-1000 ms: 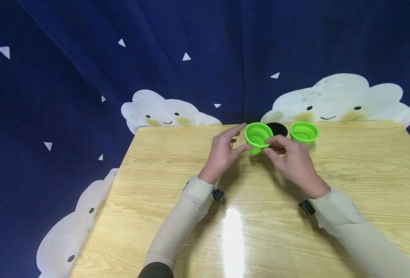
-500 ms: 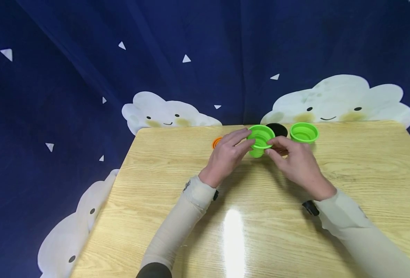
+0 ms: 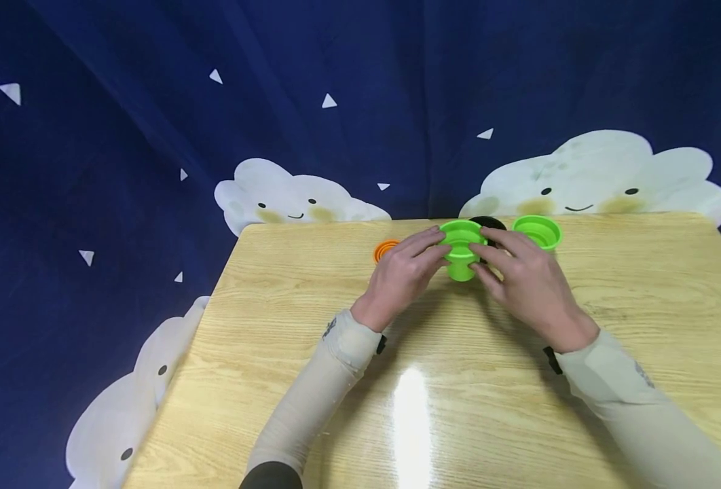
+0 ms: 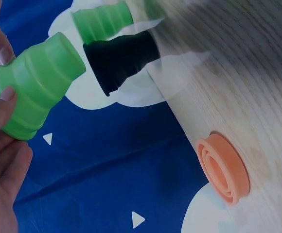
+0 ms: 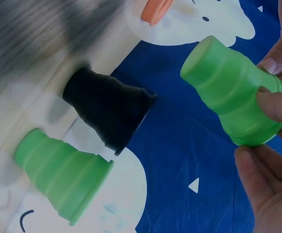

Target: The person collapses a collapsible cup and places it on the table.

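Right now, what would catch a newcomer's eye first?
Probably the bright green cup held between the left hand and right hand, above the wooden table. In the head view, a black cup and another green cup stand to its right, an orange ring-like piece to its left. Smiling white clouds on a blue backdrop sit behind.

green cups (image 4: 41,77) (image 5: 65,172): 2 | black cup (image 5: 109,109): 1 | orange collapsed cup (image 4: 234,167): 1 | hands (image 3: 399,273) (image 3: 530,282): 2

Two green cups (image 5: 233,97), black cup (image 5: 107,107), orange disc (image 4: 237,170), wood-grained table (image 3: 489,407), white-clouded navy curtain (image 3: 360,41)
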### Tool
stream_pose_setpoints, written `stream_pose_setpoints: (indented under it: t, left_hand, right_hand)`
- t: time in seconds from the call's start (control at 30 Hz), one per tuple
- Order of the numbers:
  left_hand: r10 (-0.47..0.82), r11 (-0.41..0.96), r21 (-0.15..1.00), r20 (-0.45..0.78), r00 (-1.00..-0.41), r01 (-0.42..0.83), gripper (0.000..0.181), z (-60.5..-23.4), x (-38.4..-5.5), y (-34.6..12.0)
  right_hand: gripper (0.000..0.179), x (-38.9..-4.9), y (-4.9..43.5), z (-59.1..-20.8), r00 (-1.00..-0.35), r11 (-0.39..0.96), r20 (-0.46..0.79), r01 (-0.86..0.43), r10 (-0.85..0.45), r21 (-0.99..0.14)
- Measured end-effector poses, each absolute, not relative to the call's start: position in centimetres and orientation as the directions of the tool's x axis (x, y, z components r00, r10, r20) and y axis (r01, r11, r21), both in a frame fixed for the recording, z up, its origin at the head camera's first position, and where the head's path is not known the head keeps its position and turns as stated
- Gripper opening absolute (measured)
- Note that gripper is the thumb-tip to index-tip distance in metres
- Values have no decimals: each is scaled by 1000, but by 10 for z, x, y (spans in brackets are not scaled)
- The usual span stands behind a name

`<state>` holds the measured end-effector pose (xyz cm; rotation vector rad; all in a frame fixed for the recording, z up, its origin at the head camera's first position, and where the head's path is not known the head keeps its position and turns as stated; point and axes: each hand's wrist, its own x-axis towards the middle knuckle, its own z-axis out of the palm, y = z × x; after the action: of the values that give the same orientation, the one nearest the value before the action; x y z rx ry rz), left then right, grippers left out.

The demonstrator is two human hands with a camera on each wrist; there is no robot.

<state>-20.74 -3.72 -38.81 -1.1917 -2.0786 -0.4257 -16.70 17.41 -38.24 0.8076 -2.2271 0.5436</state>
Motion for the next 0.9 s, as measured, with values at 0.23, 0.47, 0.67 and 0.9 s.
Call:
stream_pose_setpoints:
  t: [0.23, 0.47, 0.67, 0.9]
  left_hand:
    - [646, 524, -80, 685, -335, 848, 22, -387, -206, -38]
    - [679, 538, -175, 669, -301, 825, 17, -392, -203, -36]
    - [684, 551, -163, 651, -330, 819, 22, -391, -201, -37]
    - [678, 530, -102, 648, -348, 842, 27, -391, -200, -38]
  right_hand:
    - [26, -168, 174, -382, -523, 713, 752, -694, -401, -103]
    - [19, -170, 174, -382, -483, 712, 769, -700, -419, -52]
    - [18, -169, 176, -381, -476, 714, 763, -700, -438, -27]
    - [23, -168, 178, -381, -491, 690, 736, -722, -467, -44]
